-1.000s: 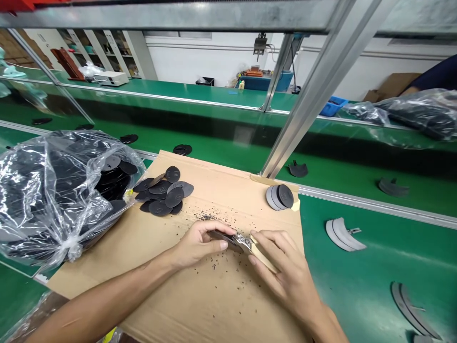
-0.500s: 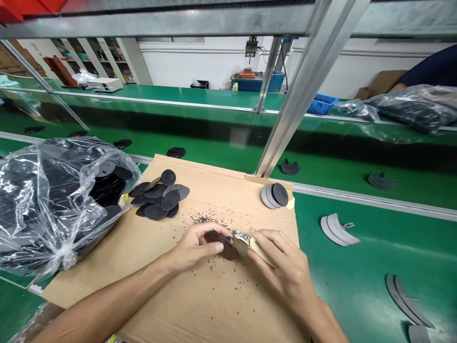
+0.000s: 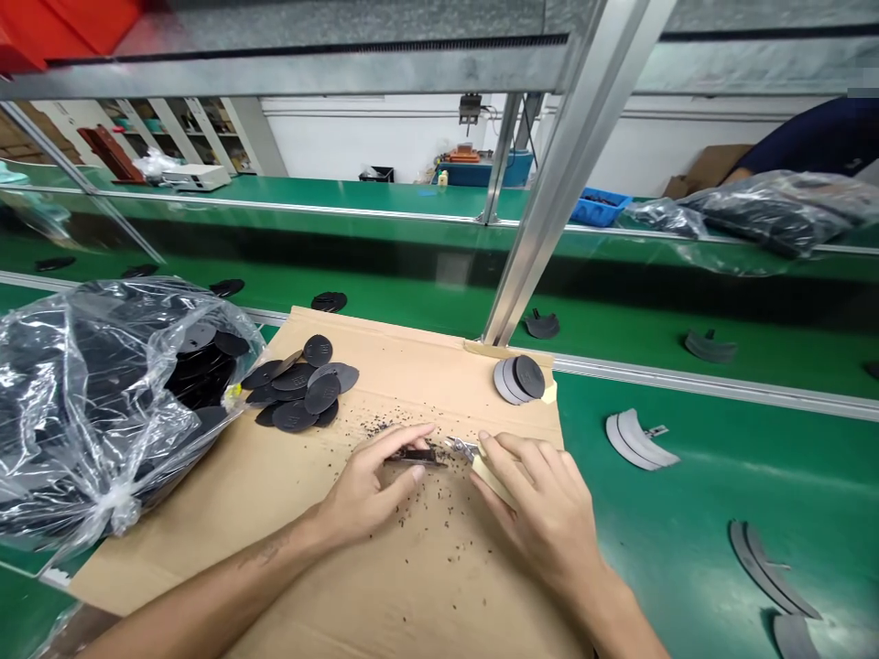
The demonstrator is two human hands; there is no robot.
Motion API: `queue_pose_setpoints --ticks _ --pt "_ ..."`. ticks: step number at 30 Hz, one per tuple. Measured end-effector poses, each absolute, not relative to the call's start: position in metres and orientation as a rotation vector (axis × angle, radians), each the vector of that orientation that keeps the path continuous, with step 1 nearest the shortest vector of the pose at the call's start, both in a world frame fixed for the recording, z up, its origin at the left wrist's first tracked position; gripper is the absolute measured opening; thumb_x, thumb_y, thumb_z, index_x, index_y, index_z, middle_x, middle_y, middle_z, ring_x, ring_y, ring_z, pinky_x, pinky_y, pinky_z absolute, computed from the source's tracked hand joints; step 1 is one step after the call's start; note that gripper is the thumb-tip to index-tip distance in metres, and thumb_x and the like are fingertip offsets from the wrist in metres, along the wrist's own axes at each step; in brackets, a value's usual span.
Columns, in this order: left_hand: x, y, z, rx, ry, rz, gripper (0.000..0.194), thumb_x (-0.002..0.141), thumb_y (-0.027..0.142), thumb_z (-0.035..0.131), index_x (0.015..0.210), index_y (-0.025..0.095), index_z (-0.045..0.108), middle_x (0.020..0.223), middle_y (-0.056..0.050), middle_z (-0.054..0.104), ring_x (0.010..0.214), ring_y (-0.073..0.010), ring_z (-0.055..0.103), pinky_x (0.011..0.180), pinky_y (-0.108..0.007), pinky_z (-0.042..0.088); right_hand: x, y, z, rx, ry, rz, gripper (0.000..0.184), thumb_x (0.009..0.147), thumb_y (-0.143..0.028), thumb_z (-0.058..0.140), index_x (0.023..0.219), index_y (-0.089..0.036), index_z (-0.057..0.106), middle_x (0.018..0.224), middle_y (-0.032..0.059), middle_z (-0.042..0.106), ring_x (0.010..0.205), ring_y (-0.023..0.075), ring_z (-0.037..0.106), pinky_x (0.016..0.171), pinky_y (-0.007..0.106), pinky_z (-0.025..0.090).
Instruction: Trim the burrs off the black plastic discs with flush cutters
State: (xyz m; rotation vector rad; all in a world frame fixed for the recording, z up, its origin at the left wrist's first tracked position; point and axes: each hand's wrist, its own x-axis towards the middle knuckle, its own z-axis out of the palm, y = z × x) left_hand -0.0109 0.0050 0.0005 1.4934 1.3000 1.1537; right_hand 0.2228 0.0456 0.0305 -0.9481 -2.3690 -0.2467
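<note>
My left hand (image 3: 367, 485) grips a thin black plastic disc (image 3: 427, 459) by its edge between thumb and fingers. The disc is tilted so it shows nearly edge-on. To its right, my right hand (image 3: 539, 490) is closed round the pale yellow handles of a pair of nippers (image 3: 489, 478). Their metal jaws point left, a short gap away from the disc. Small black scraps (image 3: 439, 499) lie scattered on the cardboard (image 3: 330, 567) beneath both hands. A loose pile of black oval discs (image 3: 295, 389) lies beyond my left hand.
A clear plastic bag (image 3: 103, 394) full of black discs bulges at the left. Stacked discs (image 3: 520, 379) stand near the cardboard's far right corner. Curved grey parts (image 3: 638, 441) lie on the green belt (image 3: 618, 558). A metal post (image 3: 549, 201) rises ahead; a person's sleeve (image 3: 810, 142) shows behind.
My left hand has turned the disc from showing its face to nearly edge-on. The nippers have rotated slightly in my right hand. The whole view has shifted a little.
</note>
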Motion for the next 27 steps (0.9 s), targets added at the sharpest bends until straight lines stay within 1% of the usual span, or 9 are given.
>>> queue_pose_setpoints --ticks 2,3,7,9,12,16,20,24,27 --pt "-0.011 0.007 0.002 1.313 1.283 1.224 0.033 0.086 0.031 0.07 0.118 0.023 0.072 0.12 -0.008 0.07 0.116 -0.0255 0.062 0.103 -0.037 0.048 0.223 0.046 0.029 -0.965 -2.353 -0.205 0.028 0.097 -0.027 0.057 0.124 -0.019 0.062 0.099 0.0109 0.071 0.086 0.0229 0.06 0.069 0.034 0.039" --pt "-0.012 0.009 0.003 1.201 1.245 1.251 0.034 0.085 0.033 0.073 0.117 0.022 0.072 0.119 -0.008 0.071 0.115 -0.0252 0.062 0.102 -0.036 0.048 0.223 0.046 0.028 -0.975 -2.337 -0.176 0.029 0.097 -0.028 0.057 0.125 -0.019 0.062 0.1 0.0112 0.071 0.087 0.0234 0.06 0.069 0.035 0.04" --pt "-0.012 0.017 0.009 0.748 0.981 1.29 0.049 0.077 0.031 0.08 0.122 0.021 0.065 0.112 -0.006 0.071 0.105 -0.0202 0.065 0.094 -0.03 0.05 0.22 0.046 0.021 -0.983 -2.246 -0.016 0.034 0.096 -0.029 0.058 0.128 -0.019 0.059 0.101 0.0118 0.068 0.085 0.0243 0.061 0.069 0.036 0.044" --pt "-0.011 0.019 0.009 0.643 0.881 1.265 0.046 0.073 0.026 0.083 0.115 0.018 0.067 0.103 -0.006 0.071 0.097 -0.0183 0.065 0.089 -0.028 0.05 0.217 0.045 0.02 -0.953 -2.207 0.092 0.035 0.095 -0.027 0.059 0.13 -0.02 0.057 0.101 0.0113 0.067 0.087 0.0246 0.062 0.07 0.036 0.047" --pt "-0.01 0.019 0.006 0.629 0.837 1.218 0.035 0.065 0.019 0.087 0.094 0.015 0.068 0.094 -0.005 0.07 0.087 -0.0163 0.065 0.082 -0.028 0.05 0.214 0.041 0.021 -0.895 -2.176 0.207 0.037 0.094 -0.024 0.06 0.131 -0.02 0.056 0.104 0.0115 0.067 0.091 0.0246 0.063 0.072 0.037 0.05" --pt "-0.008 0.016 0.001 0.723 0.786 1.192 0.031 0.064 0.016 0.088 0.077 0.015 0.06 0.099 -0.005 0.068 0.093 -0.0176 0.065 0.084 -0.028 0.049 0.211 0.036 0.023 -0.806 -2.217 0.242 0.035 0.092 -0.022 0.062 0.127 -0.02 0.058 0.104 0.0117 0.067 0.089 0.0235 0.063 0.072 0.037 0.051" --pt "-0.008 0.017 -0.003 0.885 0.774 1.159 0.036 0.066 0.018 0.089 0.072 0.015 0.054 0.086 -0.004 0.067 0.085 -0.016 0.063 0.08 -0.028 0.049 0.212 0.036 0.024 -0.757 -2.243 0.244 0.036 0.091 -0.022 0.062 0.126 -0.022 0.059 0.102 0.0106 0.068 0.089 0.0236 0.064 0.072 0.037 0.051" --pt "-0.01 0.017 -0.005 0.911 0.803 1.145 0.039 0.067 0.026 0.089 0.072 0.016 0.051 0.087 -0.004 0.066 0.085 -0.0165 0.064 0.078 -0.028 0.049 0.215 0.042 0.023 -0.788 -2.241 0.225 0.036 0.091 -0.023 0.063 0.127 -0.023 0.059 0.103 0.0109 0.068 0.089 0.0241 0.064 0.072 0.037 0.05" --pt "-0.012 0.017 -0.005 0.94 0.791 1.109 0.039 0.066 0.026 0.09 0.072 0.015 0.052 0.088 -0.003 0.065 0.082 -0.0144 0.063 0.074 -0.025 0.049 0.216 0.045 0.024 -0.752 -2.32 0.26 0.036 0.092 -0.024 0.062 0.128 -0.024 0.059 0.102 0.0106 0.07 0.089 0.0241 0.065 0.072 0.037 0.049"
